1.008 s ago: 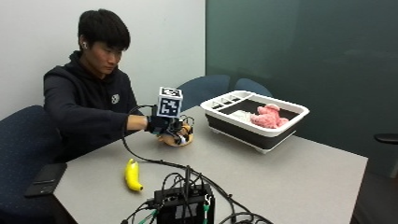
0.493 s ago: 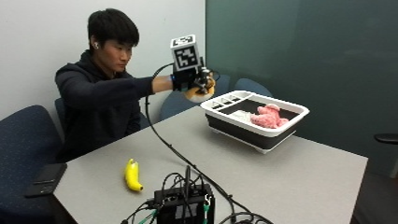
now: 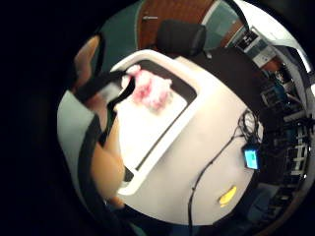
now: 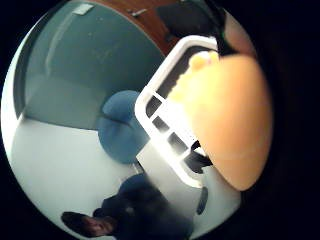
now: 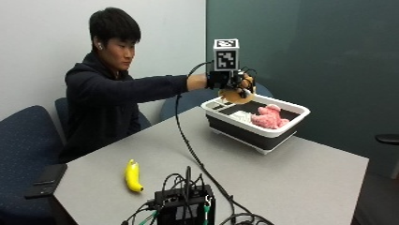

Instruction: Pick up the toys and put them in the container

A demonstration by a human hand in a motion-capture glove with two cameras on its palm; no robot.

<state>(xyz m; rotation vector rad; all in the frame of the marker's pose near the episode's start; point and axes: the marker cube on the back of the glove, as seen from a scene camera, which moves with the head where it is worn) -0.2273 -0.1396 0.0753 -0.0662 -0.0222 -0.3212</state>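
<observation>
In the outside view my gloved right hand point(image 5: 231, 80) holds a tan, rounded toy point(image 5: 236, 97) in the air over the near-left end of the container point(image 5: 248, 133), its fingers curled round it. The container is a white-rimmed, dark-walled tub on the table. A pink plush toy point(image 5: 269, 117) lies inside it toward the right. The thumb side palm view is largely filled by the tan toy point(image 4: 230, 120), with the container's rim point(image 4: 155, 95) beneath. In the little finger side palm view the pink plush point(image 3: 150, 88) lies in the tub point(image 3: 162, 147) below my palm.
A yellow banana point(image 5: 132, 176) lies on the grey table near the front left, also seen as a banana point(image 3: 227, 195) from the palm. A black box with cables point(image 5: 184, 206) sits at the front edge. A dark phone point(image 5: 45, 180) lies at the table's left corner.
My hand lifted the tan toy off the table, rose high, and has travelled right to hang over the container's left end.
</observation>
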